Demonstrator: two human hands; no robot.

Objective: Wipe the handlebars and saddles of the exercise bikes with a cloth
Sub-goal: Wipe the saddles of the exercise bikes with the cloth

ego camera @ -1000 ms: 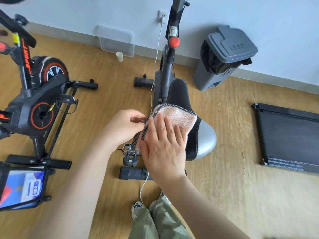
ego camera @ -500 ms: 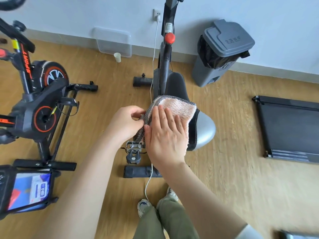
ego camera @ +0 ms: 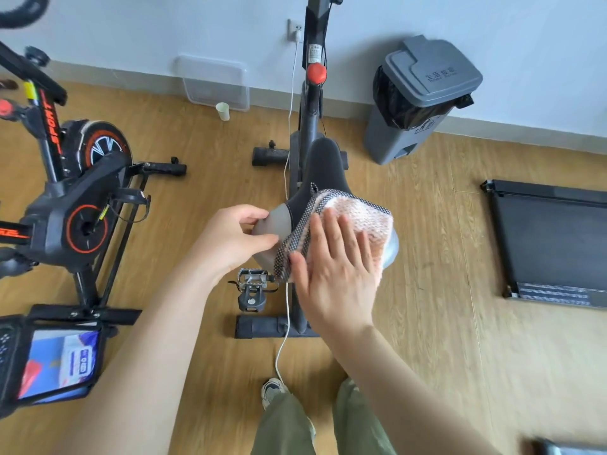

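Observation:
A black and grey saddle (ego camera: 323, 174) of the exercise bike (ego camera: 312, 103) in front of me sits at the centre. A pink cloth with a black-and-white checked border (ego camera: 354, 213) lies over the saddle's right rear half. My right hand (ego camera: 335, 270) presses flat on the cloth, fingers spread. My left hand (ego camera: 235, 238) grips the saddle's grey left rear corner (ego camera: 274, 224). The bike's handlebars are out of view at the top.
A second black and orange exercise bike (ego camera: 78, 198) stands at left, with a lit tablet (ego camera: 57, 362) below it. A grey lidded bin (ego camera: 417, 96) stands by the wall, a black treadmill (ego camera: 551, 241) lies at right. A white cable (ego camera: 285, 310) hangs past the pedal (ego camera: 251, 287).
The cloth and my right hand have slid from the saddle's left side to its right side. My left hand let go of the cloth's edge and now holds the bared grey corner.

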